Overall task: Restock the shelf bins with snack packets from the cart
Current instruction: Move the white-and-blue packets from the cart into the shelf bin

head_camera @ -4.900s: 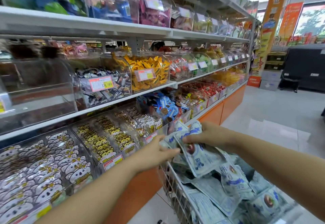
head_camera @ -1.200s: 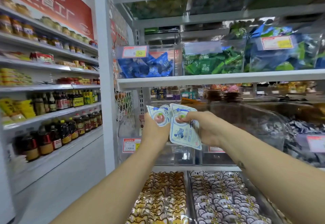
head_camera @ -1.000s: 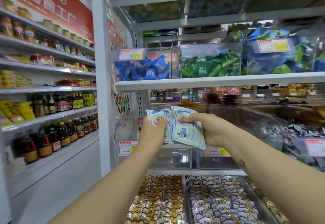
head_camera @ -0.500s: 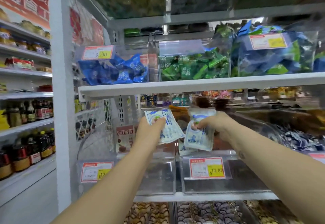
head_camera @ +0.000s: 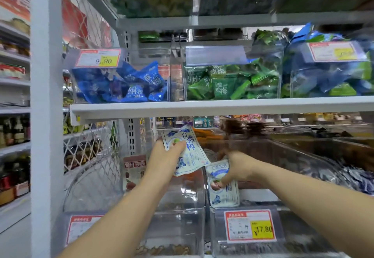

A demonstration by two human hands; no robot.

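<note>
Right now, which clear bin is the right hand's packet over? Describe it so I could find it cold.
Start at the white shelf board carrying blue packets and green packets; go to the row of clear bins below it. The bin sits directly under the right hand and its white-and-blue packet. Its tag reads 17.80 on yellow; the left neighbour's tag is half hidden by a forearm.

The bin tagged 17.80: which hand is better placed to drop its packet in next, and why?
Right, probably. The right hand pinches the lower packet just over that bin; the left hand grips the upper packet above the neighbouring bin.
</note>
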